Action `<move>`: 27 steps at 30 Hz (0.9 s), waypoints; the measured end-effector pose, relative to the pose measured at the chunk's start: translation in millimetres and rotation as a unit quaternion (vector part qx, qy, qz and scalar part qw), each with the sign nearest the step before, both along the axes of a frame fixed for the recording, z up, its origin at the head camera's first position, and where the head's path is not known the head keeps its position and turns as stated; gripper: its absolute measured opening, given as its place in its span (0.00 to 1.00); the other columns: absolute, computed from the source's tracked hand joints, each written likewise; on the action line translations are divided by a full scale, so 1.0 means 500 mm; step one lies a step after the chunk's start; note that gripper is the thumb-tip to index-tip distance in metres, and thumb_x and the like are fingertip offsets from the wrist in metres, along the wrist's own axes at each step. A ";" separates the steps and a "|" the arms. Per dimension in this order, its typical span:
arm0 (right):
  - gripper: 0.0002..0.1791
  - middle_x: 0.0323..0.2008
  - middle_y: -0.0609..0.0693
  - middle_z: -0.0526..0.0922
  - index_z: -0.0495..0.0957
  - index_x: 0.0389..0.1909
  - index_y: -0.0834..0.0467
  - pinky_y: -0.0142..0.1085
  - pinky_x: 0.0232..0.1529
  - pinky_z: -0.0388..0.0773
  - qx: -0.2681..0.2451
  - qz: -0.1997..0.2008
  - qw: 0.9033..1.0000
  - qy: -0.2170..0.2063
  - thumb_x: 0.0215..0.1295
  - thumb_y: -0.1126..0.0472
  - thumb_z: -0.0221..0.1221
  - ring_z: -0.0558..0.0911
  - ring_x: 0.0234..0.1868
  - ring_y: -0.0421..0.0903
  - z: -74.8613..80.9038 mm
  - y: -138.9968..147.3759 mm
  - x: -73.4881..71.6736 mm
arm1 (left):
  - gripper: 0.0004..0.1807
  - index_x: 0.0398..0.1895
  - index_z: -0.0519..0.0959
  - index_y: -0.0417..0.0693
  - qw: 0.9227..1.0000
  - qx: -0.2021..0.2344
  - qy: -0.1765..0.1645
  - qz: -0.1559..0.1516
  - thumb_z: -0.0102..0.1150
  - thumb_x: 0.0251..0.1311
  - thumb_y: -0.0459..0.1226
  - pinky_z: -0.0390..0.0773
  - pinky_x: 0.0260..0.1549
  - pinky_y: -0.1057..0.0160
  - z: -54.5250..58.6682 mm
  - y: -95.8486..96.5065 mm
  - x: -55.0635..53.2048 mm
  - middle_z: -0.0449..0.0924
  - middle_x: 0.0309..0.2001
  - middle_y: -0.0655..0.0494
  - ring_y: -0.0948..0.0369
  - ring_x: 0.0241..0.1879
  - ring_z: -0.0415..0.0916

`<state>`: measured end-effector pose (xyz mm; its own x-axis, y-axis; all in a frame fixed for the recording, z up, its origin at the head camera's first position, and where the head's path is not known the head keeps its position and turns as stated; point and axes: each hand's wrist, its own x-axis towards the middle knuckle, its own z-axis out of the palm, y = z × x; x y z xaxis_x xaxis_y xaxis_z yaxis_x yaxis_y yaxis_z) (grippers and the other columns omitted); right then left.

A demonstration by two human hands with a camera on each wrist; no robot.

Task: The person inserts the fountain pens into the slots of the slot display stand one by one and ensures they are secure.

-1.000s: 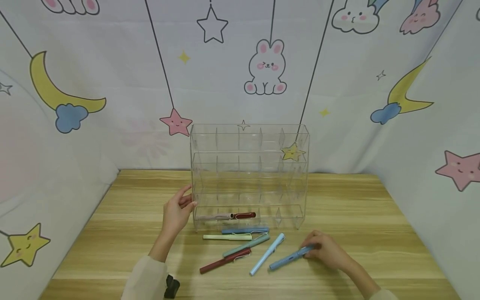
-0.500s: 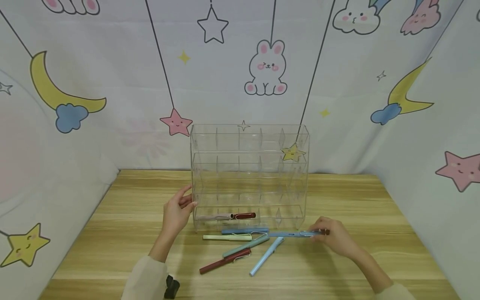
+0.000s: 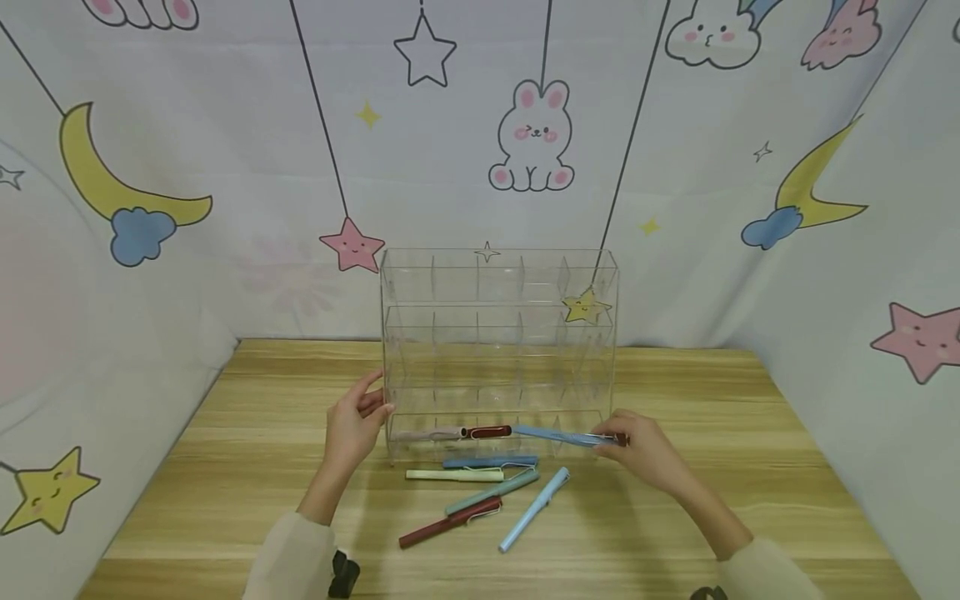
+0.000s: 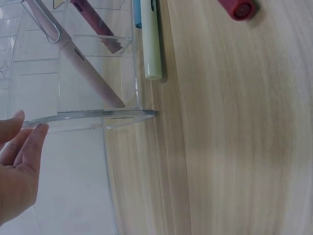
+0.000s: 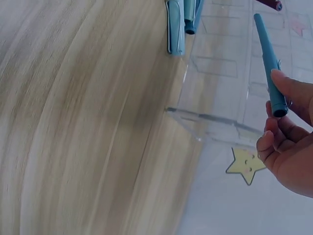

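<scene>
My left hand (image 3: 354,427) holds the left side panel of a clear acrylic pen rack (image 3: 498,412), thumb on one face and fingers on the other in the left wrist view. My right hand (image 3: 643,450) pinches a blue pen (image 5: 268,58) near its clip end, between thumb and fingers. In the head view that pen lies nearly level across the right part of the rack's lowest tier, its dark end beside the fingers. A pale pinkish pen (image 4: 85,66) and a dark red pen (image 3: 489,432) rest in the lowest tier's left and middle.
In front of the rack lie a darker blue pen (image 3: 480,462), a pale green pen (image 3: 453,475), a grey-green pen (image 3: 491,492), a dark red capped pen (image 3: 450,522) and a light blue pen (image 3: 534,510). Behind the wooden table (image 3: 690,392) hangs a printed cloth (image 3: 450,183).
My right hand has lifted the blue pen from the table, turned it level and carried it back to the rack's lowest tier. The left hand stays on the side panel.
</scene>
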<state>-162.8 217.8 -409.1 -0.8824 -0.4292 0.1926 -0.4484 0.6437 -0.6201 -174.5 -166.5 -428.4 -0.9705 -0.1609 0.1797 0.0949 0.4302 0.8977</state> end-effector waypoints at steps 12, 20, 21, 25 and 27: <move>0.05 0.25 0.44 0.74 0.80 0.30 0.64 0.27 0.20 0.68 0.007 0.003 1.000 0.015 0.51 0.68 0.65 0.67 0.23 0.36 -0.018 -0.055 -0.027 | 0.29 0.60 0.68 0.40 1.000 -0.001 -0.007 -0.003 0.60 0.53 0.24 0.81 0.37 0.63 -0.002 -0.001 0.001 0.77 0.43 0.33 0.45 0.43 0.77; 0.05 0.27 0.48 0.77 0.80 0.29 0.65 0.28 0.21 0.71 -0.021 -0.006 1.000 0.007 0.51 0.69 0.65 0.70 0.24 0.38 -0.021 -0.097 -0.033 | 0.29 0.61 0.68 0.40 1.000 -0.004 -0.003 -0.002 0.60 0.53 0.24 0.81 0.37 0.63 -0.002 -0.001 0.000 0.77 0.43 0.33 0.45 0.43 0.78; 0.05 0.27 0.48 0.77 0.80 0.29 0.65 0.28 0.22 0.71 -0.024 -0.006 1.000 0.005 0.50 0.70 0.65 0.70 0.24 0.38 -0.023 -0.102 -0.033 | 0.29 0.60 0.68 0.40 1.000 -0.004 -0.004 -0.002 0.60 0.53 0.24 0.81 0.38 0.62 -0.002 -0.001 0.000 0.77 0.43 0.33 0.45 0.43 0.78; 0.05 0.26 0.48 0.76 0.79 0.28 0.65 0.27 0.21 0.70 -0.039 -0.014 0.999 0.004 0.50 0.70 0.65 0.69 0.24 0.38 -0.031 -0.122 -0.031 | 0.29 0.60 0.68 0.40 1.000 -0.003 -0.004 -0.002 0.60 0.53 0.24 0.81 0.39 0.61 -0.001 -0.001 0.000 0.77 0.43 0.33 0.45 0.43 0.77; 0.05 0.26 0.48 0.76 0.79 0.28 0.65 0.27 0.20 0.70 -0.043 -0.018 0.999 0.010 0.50 0.69 0.65 0.69 0.24 0.38 -0.036 -0.130 -0.031 | 0.29 0.60 0.68 0.40 1.000 -0.005 -0.004 -0.001 0.60 0.53 0.24 0.81 0.39 0.61 -0.001 -0.001 0.000 0.77 0.43 0.33 0.45 0.43 0.78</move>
<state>-178.2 153.0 -426.9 -0.8928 -0.3776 0.2454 -0.4385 0.6045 -0.6651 -174.3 -166.9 -428.8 -0.9725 -0.1564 0.1725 0.0881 0.4386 0.8943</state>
